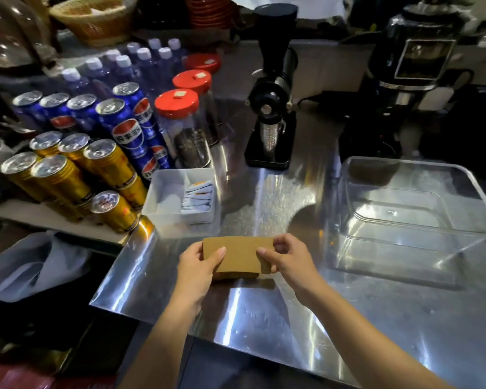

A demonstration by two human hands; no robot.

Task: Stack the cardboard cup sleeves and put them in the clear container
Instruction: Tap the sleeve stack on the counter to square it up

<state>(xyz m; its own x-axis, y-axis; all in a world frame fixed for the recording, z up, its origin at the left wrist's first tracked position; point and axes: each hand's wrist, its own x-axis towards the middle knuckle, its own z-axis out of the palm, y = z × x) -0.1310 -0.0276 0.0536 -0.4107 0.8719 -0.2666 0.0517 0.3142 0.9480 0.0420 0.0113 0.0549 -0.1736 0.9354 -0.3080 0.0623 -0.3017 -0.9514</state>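
Observation:
A stack of flat brown cardboard cup sleeves [239, 255] is held just above the steel counter [264, 313], near its front middle. My left hand [198, 269] grips the stack's left end, thumb on top. My right hand [289, 261] pinches the right end. How many sleeves are in the stack cannot be told. The clear container [415, 217] stands empty on the counter to the right of my hands, a hand's width away.
A white tray of sachets [184, 197] sits just behind the sleeves. Gold cans [65, 175], blue cans [124, 122] and red-lidded jars [180, 122] crowd the left. A black grinder [272, 108] and a coffee machine [415, 80] stand at the back.

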